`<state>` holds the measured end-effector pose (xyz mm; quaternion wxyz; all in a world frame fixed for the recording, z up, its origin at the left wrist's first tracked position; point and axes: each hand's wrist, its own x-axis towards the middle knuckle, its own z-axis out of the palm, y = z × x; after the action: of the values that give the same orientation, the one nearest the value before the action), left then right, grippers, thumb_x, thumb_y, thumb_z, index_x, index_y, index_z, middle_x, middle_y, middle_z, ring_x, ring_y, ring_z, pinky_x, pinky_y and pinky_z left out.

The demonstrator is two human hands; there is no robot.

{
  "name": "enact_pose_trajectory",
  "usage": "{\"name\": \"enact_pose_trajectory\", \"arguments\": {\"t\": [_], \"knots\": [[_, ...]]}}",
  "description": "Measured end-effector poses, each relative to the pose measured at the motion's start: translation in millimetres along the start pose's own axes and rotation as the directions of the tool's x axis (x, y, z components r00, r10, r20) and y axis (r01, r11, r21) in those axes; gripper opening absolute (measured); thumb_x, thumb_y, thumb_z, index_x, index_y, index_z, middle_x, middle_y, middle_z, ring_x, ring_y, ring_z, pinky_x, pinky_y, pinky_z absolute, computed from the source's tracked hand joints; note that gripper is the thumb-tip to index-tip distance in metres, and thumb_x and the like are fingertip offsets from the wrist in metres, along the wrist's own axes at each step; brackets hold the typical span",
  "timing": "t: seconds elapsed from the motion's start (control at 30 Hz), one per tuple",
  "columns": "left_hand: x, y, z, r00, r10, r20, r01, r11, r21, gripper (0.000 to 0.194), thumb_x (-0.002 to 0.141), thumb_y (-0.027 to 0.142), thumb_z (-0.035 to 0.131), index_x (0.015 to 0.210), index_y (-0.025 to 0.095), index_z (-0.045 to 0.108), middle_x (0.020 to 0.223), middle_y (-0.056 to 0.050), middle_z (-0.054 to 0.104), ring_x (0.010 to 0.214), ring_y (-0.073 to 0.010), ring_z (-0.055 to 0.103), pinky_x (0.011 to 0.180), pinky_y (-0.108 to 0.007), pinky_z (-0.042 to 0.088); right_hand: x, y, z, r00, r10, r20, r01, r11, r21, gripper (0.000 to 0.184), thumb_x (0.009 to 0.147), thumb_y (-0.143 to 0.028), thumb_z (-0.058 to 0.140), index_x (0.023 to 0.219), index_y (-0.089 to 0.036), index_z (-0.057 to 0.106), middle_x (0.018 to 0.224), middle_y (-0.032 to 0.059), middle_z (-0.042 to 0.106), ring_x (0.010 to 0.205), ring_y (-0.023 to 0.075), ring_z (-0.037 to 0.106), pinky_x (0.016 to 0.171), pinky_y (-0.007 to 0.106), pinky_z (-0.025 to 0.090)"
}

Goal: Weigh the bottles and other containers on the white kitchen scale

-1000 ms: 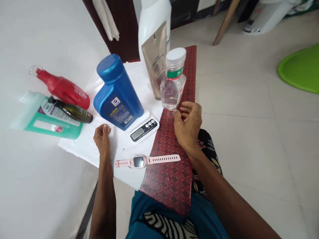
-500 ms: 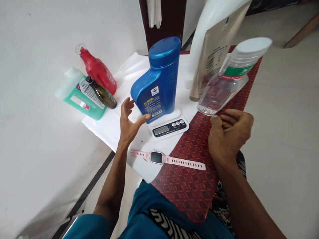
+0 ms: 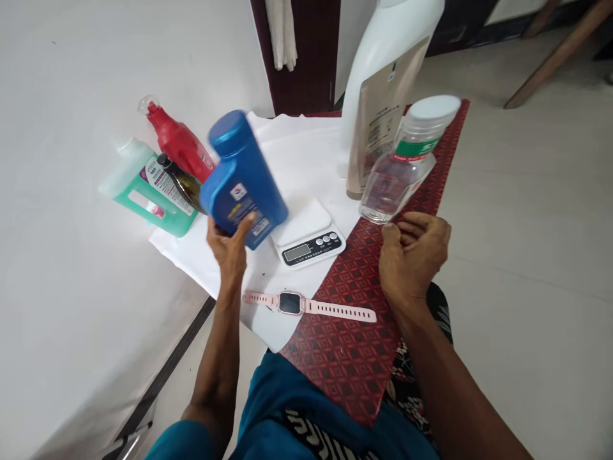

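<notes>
My left hand grips the lower part of a blue bottle, thumb across its label. The bottle tilts left, beside the white kitchen scale, whose platform is bare and whose display looks blank. Loosely curled, my right hand rests near the table's right edge with nothing visible in its fingers. Just beyond it stands a clear bottle with a white cap and green band. A pink-strapped smartwatch lies stretched out in front of the scale.
At the left stand a green liquid jug, a red bottle and a small dark bottle. A beige tube and a large white bottle stand at the back right. White cloth partly covers the red patterned tabletop.
My left hand has closed on the blue bottle and moved it left off the scale, tilting it. My right hand keeps its curled pose by the clear bottle. The view has shifted slightly.
</notes>
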<state>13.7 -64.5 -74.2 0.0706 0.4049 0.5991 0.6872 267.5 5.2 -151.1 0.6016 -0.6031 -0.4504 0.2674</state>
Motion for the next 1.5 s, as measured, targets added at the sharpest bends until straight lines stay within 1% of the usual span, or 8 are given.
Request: {"name": "enact_pose_trajectory", "arguments": {"t": [0.2, 0.37, 0.67, 0.9, 1.0, 1.1, 1.27, 1.5], "knots": [[22, -4, -87.5, 0.947, 0.118, -0.300, -0.026, 0.955, 0.295, 0.058, 0.073, 0.046, 0.090, 0.120, 0.021, 0.067, 0.112, -0.005, 0.074, 0.103, -0.0237, 0.073, 0.097, -0.043, 0.063, 1, -1, -1, 1.000, 0.005, 0.006, -0.005, 1.000, -0.016, 0.031, 0.075, -0.022, 0.066, 0.103, -0.027, 0.054, 0.122, 0.0122, 0.066, 0.100, 0.0207, 0.072, 0.083, 0.039, 0.064], [45, -37, -128.0, 0.899, 0.093, -0.429, 0.073, 0.932, 0.355, 0.056, 0.065, 0.046, 0.087, 0.107, 0.022, 0.060, 0.101, -0.001, 0.067, 0.093, -0.0207, 0.069, 0.090, -0.038, 0.062, 1, 1, -1, 1.000, 0.001, 0.023, -0.001, 1.000, -0.027, 0.032, 0.073, -0.026, 0.066, 0.103, -0.026, 0.056, 0.123, 0.0156, 0.068, 0.100, 0.0225, 0.074, 0.084, 0.041, 0.064], [95, -85, -127.3, 0.901, 0.163, -0.401, 0.071, 0.858, 0.508, 0.048, 0.079, 0.040, 0.077, 0.115, 0.023, 0.050, 0.112, -0.004, 0.067, 0.100, -0.0222, 0.068, 0.091, -0.039, 0.064, 0, 6, 1, 1.000, -0.028, -0.002, 0.028, 0.999, -0.041, 0.031, 0.076, -0.035, 0.065, 0.105, -0.025, 0.057, 0.119, 0.0098, 0.066, 0.101, 0.0228, 0.073, 0.084, 0.043, 0.065], [83, -70, -122.0, 0.862, 0.237, -0.449, 0.053, 0.838, 0.543, 0.079, 0.075, 0.042, 0.087, 0.135, 0.022, 0.039, 0.145, -0.017, 0.052, 0.137, -0.0335, 0.057, 0.121, -0.058, 0.051, -1, 1, -1, 0.999, -0.030, 0.017, 0.030, 1.000, -0.002, 0.030, 0.083, -0.036, 0.066, 0.110, -0.023, 0.059, 0.119, 0.0118, 0.066, 0.102, 0.0246, 0.072, 0.084, 0.043, 0.065], [68, -44, -100.2, 0.780, 0.530, -0.334, -0.176, 0.696, 0.696, 0.104, 0.073, 0.055, 0.093, 0.151, 0.021, 0.035, 0.158, -0.023, 0.039, 0.154, -0.0404, 0.040, 0.132, -0.065, 0.035, -2, 1, -1, 0.999, -0.029, 0.023, 0.029, 0.999, 0.023, 0.033, 0.086, -0.037, 0.065, 0.115, -0.023, 0.060, 0.116, 0.0108, 0.066, 0.101, 0.0248, 0.071, 0.084, 0.044, 0.065], [66, -18, -51.6, 0.787, 0.606, -0.117, -0.410, 0.656, 0.634, 0.096, 0.083, 0.057, 0.088, 0.156, 0.017, 0.040, 0.153, -0.023, 0.046, 0.148, -0.0384, 0.050, 0.127, -0.062, 0.043, -2, 3, 1, 0.999, -0.040, 0.015, 0.039, 0.998, 0.049, 0.032, 0.088, -0.035, 0.066, 0.117, -0.024, 0.060, 0.117, 0.0100, 0.066, 0.103, 0.0250, 0.071, 0.086, 0.045, 0.065], [78, 6, 57.9, 0.897, 0.327, 0.297, -0.408, 0.870, 0.275, 0.078, 0.086, 0.065, 0.084, 0.144, 0.023, 0.054, 0.139, -0.017, 0.066, 0.128, -0.0335, 0.069, 0.115, -0.056, 0.055, -1, 2, 1, 0.998, -0.064, -0.014, 0.065, 0.996, 0.066, 0.027, 0.090, -0.032, 0.065, 0.116, -0.025, 0.060, 0.117, 0.0100, 0.067, 0.105, 0.0254, 0.070, 0.084, 0.043, 0.065], [70, 19, 171.3, 0.719, 0.152, 0.678, -0.256, 0.965, 0.056, 0.096, 0.079, 0.078, 0.085, 0.151, 0.025, 0.051, 0.159, -0.022, 0.059, 0.142, -0.0403, 0.064, 0.111, -0.058, 0.056, 0, -2, 0, 0.996, -0.084, -0.024, 0.086, 0.993, 0.078, 0.024, 0.095, -0.030, 0.062, 0.119, -0.025, 0.060, 0.117, 0.0099, 0.069, 0.108, 0.0259, 0.069, 0.088, 0.045, 0.065]]}}
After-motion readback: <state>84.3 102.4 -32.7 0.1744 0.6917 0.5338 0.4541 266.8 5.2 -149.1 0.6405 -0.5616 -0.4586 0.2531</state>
